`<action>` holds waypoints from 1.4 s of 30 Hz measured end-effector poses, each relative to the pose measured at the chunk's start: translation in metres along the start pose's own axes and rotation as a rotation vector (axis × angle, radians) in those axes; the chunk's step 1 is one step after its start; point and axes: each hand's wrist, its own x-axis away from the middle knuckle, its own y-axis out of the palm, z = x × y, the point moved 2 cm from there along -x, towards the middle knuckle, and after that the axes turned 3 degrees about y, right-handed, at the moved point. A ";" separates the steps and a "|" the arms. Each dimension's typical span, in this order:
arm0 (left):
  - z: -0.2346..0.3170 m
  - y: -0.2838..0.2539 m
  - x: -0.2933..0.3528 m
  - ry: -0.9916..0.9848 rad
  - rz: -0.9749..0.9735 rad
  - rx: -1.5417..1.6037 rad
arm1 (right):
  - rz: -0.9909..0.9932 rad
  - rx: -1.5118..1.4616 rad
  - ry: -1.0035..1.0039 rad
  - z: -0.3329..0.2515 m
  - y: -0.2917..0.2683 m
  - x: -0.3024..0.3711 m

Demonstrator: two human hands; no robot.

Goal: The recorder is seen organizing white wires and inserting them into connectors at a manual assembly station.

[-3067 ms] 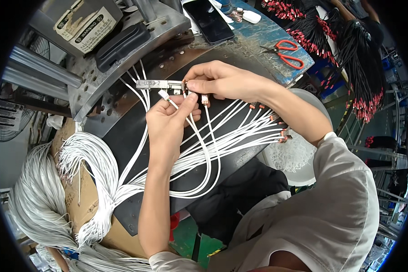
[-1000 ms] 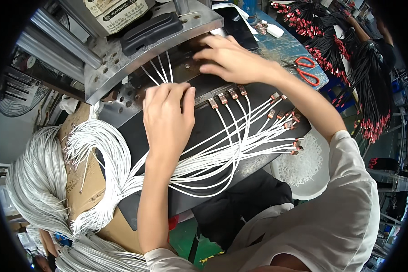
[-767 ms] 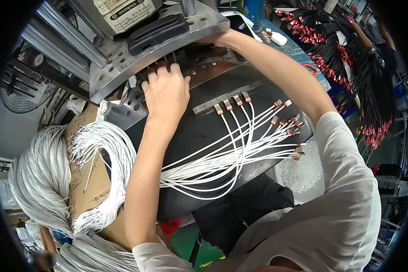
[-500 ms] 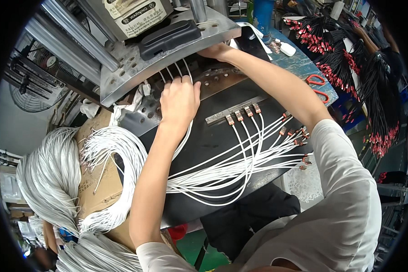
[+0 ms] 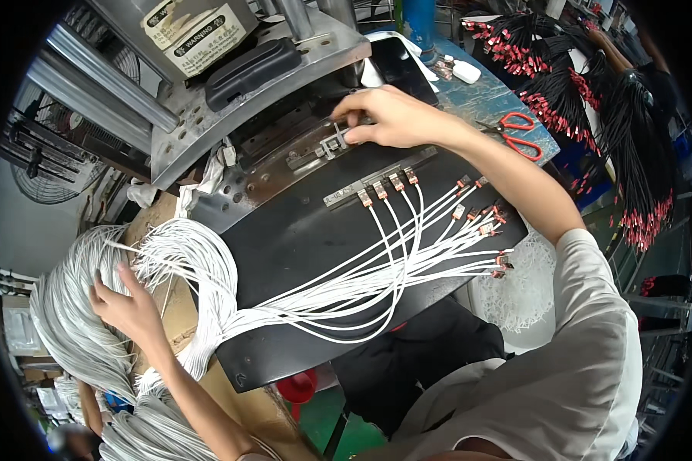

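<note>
Right hand pinching a metal fixture at the press bed, left hand loose and empty by the cable bundle, while a steel bar seemingly keeps four USB plugs aligned!

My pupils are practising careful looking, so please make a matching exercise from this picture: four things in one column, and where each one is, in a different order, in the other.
Things
1. Scissors
2. Right hand
3. Left hand
4. Metal strip

Places
A. Open, by the thick bundle of pale cables
B. On the black board, with four connectors along it
C. On the blue table
D. At a small metal block

Pairs: 1-C, 2-D, 3-A, 4-B
</note>
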 end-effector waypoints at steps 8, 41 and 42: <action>0.148 -0.019 0.121 0.506 -0.486 0.649 | -0.502 0.021 0.086 -0.009 -0.064 0.061; 0.179 0.154 -0.012 0.351 -0.419 0.501 | 0.565 0.212 -0.707 0.065 0.019 -0.139; 0.178 0.156 -0.012 0.327 -0.446 0.522 | 0.569 0.220 -0.702 0.065 0.019 -0.141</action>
